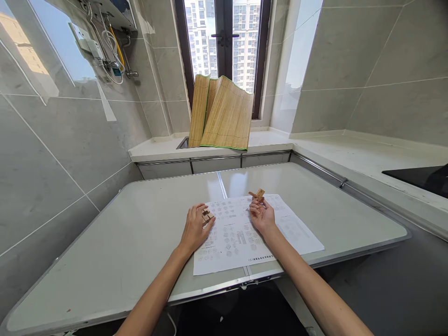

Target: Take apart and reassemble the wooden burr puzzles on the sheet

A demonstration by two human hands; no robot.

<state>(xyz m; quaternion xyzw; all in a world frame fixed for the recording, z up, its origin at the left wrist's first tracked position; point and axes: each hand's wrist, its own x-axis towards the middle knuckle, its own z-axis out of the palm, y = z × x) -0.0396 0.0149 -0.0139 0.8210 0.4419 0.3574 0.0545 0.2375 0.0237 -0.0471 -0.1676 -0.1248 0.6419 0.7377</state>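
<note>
My left hand [195,232] rests at the left edge of a printed paper sheet [227,261], its fingers and thumb curved around a small cluster of notched wooden puzzle blocks [206,216]. Part of the cluster is hidden behind the fingers. Over the far right part of the sheet, my right hand [262,219] is turned palm up with bent fingers. Its fingertips grip small wooden puzzle pieces [259,193], one lying crosswise to another. Rows of small line diagrams and some text cover the paper.
The sheet lies on a pale folding table [150,242] with a metal seam down its middle. Beyond stands a white counter [273,137] carrying a folded bamboo mat [227,116] before the window. A black cooktop [423,178] sits at right; pipes and cables [114,51] hang upper left.
</note>
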